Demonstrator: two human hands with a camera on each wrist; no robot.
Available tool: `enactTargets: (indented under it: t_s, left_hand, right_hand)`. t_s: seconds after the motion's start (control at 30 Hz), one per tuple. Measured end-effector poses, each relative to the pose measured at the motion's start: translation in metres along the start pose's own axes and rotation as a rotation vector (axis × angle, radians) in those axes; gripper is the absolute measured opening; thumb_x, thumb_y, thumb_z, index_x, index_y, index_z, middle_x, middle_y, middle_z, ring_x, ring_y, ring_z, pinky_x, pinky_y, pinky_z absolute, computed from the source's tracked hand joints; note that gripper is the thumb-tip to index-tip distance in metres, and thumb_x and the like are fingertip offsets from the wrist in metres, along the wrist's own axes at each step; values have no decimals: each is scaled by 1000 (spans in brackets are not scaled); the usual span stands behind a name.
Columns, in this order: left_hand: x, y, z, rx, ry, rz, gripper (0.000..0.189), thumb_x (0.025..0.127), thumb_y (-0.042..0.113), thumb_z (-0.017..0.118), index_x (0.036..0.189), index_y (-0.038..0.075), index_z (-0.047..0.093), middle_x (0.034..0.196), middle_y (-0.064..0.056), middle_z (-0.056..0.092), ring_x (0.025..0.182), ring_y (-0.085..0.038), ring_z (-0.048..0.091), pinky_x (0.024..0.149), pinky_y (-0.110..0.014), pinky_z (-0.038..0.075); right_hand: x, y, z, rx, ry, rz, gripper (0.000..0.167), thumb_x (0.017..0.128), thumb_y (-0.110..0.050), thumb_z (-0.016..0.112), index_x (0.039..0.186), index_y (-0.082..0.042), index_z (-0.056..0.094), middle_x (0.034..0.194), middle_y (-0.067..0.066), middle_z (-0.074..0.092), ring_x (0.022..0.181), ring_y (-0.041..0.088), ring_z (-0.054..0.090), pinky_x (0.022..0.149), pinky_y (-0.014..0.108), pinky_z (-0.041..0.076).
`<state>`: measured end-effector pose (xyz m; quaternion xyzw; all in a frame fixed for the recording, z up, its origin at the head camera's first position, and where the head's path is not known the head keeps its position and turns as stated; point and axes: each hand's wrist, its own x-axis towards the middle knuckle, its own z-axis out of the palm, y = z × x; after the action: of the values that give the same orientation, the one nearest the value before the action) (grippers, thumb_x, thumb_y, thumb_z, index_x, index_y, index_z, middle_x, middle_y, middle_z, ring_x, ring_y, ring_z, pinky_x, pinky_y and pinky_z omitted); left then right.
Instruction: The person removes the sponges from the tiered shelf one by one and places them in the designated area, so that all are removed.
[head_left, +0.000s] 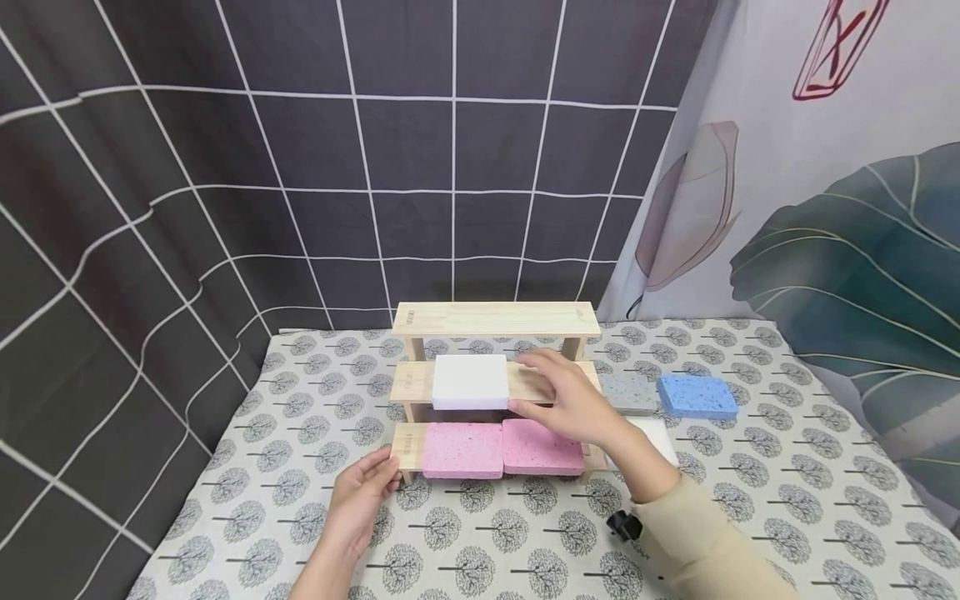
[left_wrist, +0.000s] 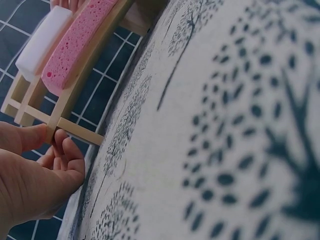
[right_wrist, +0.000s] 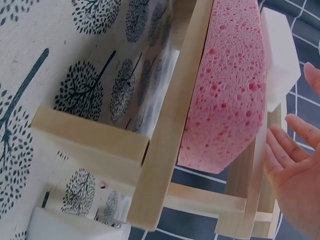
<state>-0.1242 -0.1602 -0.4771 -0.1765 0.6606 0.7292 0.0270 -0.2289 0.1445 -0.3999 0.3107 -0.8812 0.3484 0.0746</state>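
Observation:
A three-tier wooden rack [head_left: 497,318] stands on the cloth. My left hand [head_left: 360,498] pinches the left end of its lowest board, thumb over the edge and fingers curled below; the left wrist view shows this hand [left_wrist: 40,175] at the rack's corner. On the middle tier lies a white sponge [head_left: 470,381]. My right hand [head_left: 567,397] is beside its right side, thumb and fingers spread, holding nothing. The right wrist view has that hand [right_wrist: 297,172] with fingers extended near the white sponge [right_wrist: 280,57]. Two pink sponges [head_left: 462,451] fill most of the lowest tier.
Right of the rack, a grey sponge [head_left: 628,392] and a blue sponge [head_left: 697,397] lie on the tree-patterned cloth [head_left: 300,450]. Another white sponge [head_left: 654,437] is partly hidden by my right forearm. A small black object [head_left: 624,525] shows by the sleeve. Dark grid curtain [head_left: 405,142] hangs behind.

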Motion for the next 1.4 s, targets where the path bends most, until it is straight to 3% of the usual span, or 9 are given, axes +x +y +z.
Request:
enactTargets:
  t_s: [0.27, 0.6, 0.8, 1.1, 1.4]
  left_hand:
    - [0, 0, 0, -1, 2, -7, 44, 101, 6, 57, 140, -13, 45, 109, -12, 62, 92, -15, 59, 80, -18, 55]
    - [1, -1, 0, 12, 5, -9, 45, 102, 7, 57, 140, -13, 45, 110, -12, 62, 93, -15, 59, 80, -18, 55]
    - [0, 0, -1, 9, 0, -3, 45, 102, 6, 56, 140, -13, 44, 110, -13, 62, 93, -15, 59, 80, -17, 55]
    - [0, -1, 1, 0, 4, -7, 45, 101, 6, 57, 140, -13, 45, 110, -11, 62, 92, -14, 59, 80, -17, 55]
    - [1, -1, -1, -11, 0, -8, 46, 101, 5, 57, 141, -13, 43, 109, -11, 62, 92, -14, 59, 80, -17, 55]
  right_hand:
    - [5, -5, 5, -20, -20, -4, 71, 85, -37, 82, 142, -5, 55, 143, 13, 53, 131, 40, 50, 109, 63, 39]
    - [13, -8, 8, -11, -22, -36, 70, 83, -34, 83, 141, -6, 55, 138, 10, 55, 129, 34, 52, 110, 58, 41]
    - [19, -8, 12, -2, -44, -15, 71, 84, -34, 83, 142, -6, 53, 139, 8, 54, 130, 29, 51, 114, 52, 39]
    - [22, -9, 17, -20, -81, -52, 74, 82, -34, 84, 143, -6, 53, 143, 10, 52, 131, 33, 49, 111, 59, 39]
    - [22, -9, 18, -28, -62, -100, 66, 79, -27, 87, 136, -8, 60, 140, 8, 55, 129, 32, 52, 109, 60, 40]
